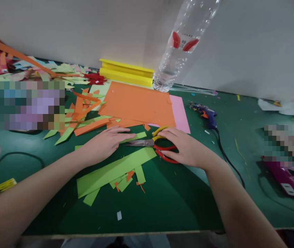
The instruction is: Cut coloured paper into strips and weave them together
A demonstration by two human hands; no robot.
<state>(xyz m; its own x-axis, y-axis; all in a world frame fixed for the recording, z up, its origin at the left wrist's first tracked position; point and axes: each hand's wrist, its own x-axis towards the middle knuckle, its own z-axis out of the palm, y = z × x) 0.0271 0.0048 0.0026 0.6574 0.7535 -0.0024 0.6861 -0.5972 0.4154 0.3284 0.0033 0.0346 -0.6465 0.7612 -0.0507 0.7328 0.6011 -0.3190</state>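
Mid-bench (162, 213), I have scissors (148, 142) lying crosswise, the left hand (105, 143) beside the blades, the right hand (184, 144) at the handles. Just before them, a paper strip (115, 172) lies over scraps (140, 175). Behind the scissors are stacked sheets (139, 103); behind those, folded card (126, 78), with a bottle (174, 58) to its right. Cut strips (92, 126) lie left of the sheets, a glue gun (210, 115) right.

Left forearm (40, 184) and right forearm (231, 193) bare, tapering toward slender fingers (124, 137). Pale grey clothing (90, 243) well below fingers, partly visible.
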